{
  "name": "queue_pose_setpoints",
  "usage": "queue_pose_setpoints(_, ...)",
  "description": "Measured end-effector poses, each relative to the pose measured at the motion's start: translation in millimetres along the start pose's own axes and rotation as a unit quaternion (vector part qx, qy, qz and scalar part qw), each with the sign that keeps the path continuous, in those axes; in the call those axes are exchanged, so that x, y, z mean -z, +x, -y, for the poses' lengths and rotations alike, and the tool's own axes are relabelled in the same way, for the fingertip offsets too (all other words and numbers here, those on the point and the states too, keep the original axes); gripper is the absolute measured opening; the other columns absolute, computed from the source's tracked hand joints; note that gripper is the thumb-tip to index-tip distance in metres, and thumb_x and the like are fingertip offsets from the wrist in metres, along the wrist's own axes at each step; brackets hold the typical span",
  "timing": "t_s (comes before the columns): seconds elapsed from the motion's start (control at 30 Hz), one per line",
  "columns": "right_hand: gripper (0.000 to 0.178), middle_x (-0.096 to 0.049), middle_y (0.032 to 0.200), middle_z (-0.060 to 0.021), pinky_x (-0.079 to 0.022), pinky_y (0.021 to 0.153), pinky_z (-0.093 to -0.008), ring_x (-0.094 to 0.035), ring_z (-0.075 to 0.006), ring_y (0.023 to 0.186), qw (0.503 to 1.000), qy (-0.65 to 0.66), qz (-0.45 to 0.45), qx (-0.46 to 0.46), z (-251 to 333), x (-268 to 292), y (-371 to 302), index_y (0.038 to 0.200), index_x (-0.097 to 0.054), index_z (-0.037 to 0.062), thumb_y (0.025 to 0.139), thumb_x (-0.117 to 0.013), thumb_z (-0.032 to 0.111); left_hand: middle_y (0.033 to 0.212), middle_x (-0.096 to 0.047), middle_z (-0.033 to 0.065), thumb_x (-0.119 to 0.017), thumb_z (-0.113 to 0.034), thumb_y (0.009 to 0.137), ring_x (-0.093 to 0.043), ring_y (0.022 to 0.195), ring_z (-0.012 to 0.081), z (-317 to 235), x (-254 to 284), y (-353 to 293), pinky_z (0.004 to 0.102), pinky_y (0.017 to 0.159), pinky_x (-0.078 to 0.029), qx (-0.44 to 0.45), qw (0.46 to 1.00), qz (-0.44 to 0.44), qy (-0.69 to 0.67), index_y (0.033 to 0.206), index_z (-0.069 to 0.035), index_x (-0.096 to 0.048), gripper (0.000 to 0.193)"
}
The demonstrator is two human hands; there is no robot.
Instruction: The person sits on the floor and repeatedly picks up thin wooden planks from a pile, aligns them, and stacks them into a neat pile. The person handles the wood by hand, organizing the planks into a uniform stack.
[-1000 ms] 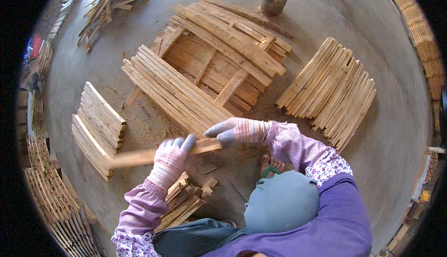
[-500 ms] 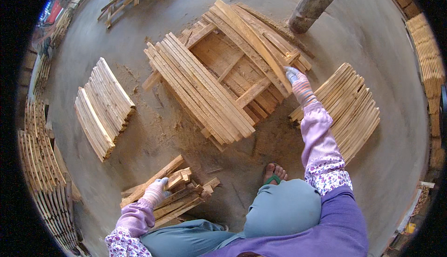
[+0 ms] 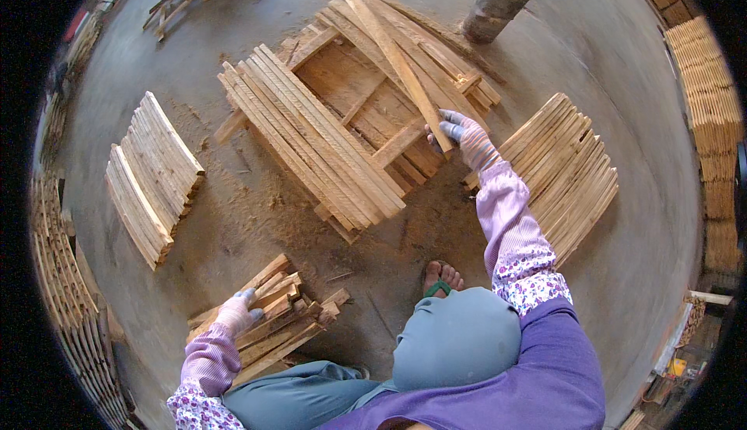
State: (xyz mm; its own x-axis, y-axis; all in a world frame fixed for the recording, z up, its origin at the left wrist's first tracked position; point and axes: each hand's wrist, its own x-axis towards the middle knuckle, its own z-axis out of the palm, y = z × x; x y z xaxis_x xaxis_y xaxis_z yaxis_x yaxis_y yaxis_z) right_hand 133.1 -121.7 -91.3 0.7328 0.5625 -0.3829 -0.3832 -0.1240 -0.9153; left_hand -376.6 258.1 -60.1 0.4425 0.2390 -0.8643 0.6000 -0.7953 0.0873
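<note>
My right hand (image 3: pixel 464 134) grasps long tan wooden strip (image 3: pixel 395 66) | left hand (image 3: pixel 236 315): can't tell | near-end hold could let it swing

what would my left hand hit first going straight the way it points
Your left hand would probably meet the short wood pieces just ahead, though its height over them is hard to judge.

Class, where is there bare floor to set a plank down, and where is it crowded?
Bare floor lies between the right plank stack and the stacked wood at the far right. Sawdusty floor opens between the left plank stack and the central wooden frame. Crowded: that frame, laden with planks, and the loose woodpile under the left hand.
</note>
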Motion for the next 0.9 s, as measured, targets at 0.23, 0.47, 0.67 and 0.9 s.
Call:
queue_pose_setpoints(0.23, 0.044, -0.068, 0.119, -0.0083, -0.05, 0.094, -0.0288, -0.062, -0.016, 0.104, 0.997, -0.074, 0.001, 0.03, -32, -50, -25, 0.138, -0.055, -0.0008, 0.096, -0.063, 0.009, 0.144, -0.051, 0.0188, -0.071, -0.041, 0.088, -0.052, 0.13, 0.0357, -6, 8, 8, 0.044, 0.107, -0.044, 0.031, 0.998, 0.012, 0.053, 0.146, -0.011, -0.044, 0.071)
queue_pose_setpoints(0.47, 0.053, -0.065, 0.12, -0.0143, -0.055, 0.087, -0.0306, -0.066, -0.0176, 0.098, 0.999, 0.021, 0.035, 0.004, -16, -48, -76, 0.141, -0.047, -0.0011, 0.093, -0.066, 0.01, 0.141, -0.053, 0.0177, -0.07, -0.04, 0.089, -0.054, 0.128, 0.0349, -15, 21, 14, 0.0453, 0.106, -0.046, 0.019, 0.998, -0.007, 0.063, 0.145, -0.014, -0.046, 0.066)
queue_pose_setpoints(0.67, 0.071, -0.061, 0.131, -0.0206, -0.044, 0.108, -0.0424, -0.057, -0.0306, 0.124, 0.894, -0.411, -0.143, 0.104, 23, 1, -34, 0.146, -0.041, 0.0002, 0.081, -0.069, 0.008, 0.134, -0.057, 0.0164, -0.067, -0.038, 0.092, -0.058, 0.12, 0.0363, -44, 45, 24, 0.046, 0.1, -0.049, -0.055, 0.993, -0.07, 0.083, 0.142, -0.016, -0.048, 0.058)
queue_pose_setpoints(0.9, 0.08, -0.047, 0.14, -0.0227, -0.04, 0.108, -0.0533, -0.049, -0.0403, 0.128, 0.692, -0.712, -0.108, 0.042, 17, -39, 2, 0.158, -0.021, 0.0202, 0.089, -0.062, 0.017, 0.128, -0.061, 0.0143, -0.068, -0.028, 0.091, -0.062, 0.114, 0.0361, -110, 80, 9, 0.0434, 0.095, -0.051, -0.191, 0.967, -0.168, 0.016, 0.135, -0.014, -0.054, 0.048)
